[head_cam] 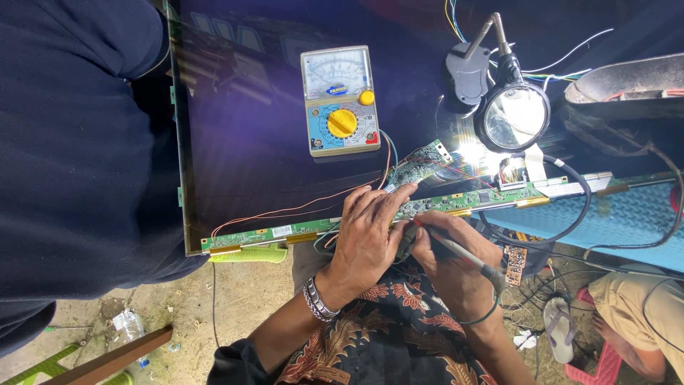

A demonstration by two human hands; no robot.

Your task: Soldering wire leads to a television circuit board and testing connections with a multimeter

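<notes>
Head view, looking down. The left hand (367,239) lies at the centre of the frame with its fingers (399,194) spread apart and pressed flat on a long green circuit strip (456,203), which runs along the lower edge of a dark display panel (249,142) from lower left towards the right. The right hand (452,267), just beside and touching the left, has its fingers closed around a red test probe (456,249); the probe tip meets the strip just right of the left hand's fingertips. A small green circuit board (422,162) rests tilted on the panel immediately above the left fingertips. An analogue multimeter (340,100) with a yellow dial lies face up on the panel, upper centre. A round magnifier lamp (513,114) stands at the upper right, throwing a bright patch onto the panel. Thin orange wires (285,212) trail across the panel from the left end of the strip to the small board. A metal bracelet (317,299) circles the left wrist. Patterned cloth (392,335) fills the lower centre.
</notes>
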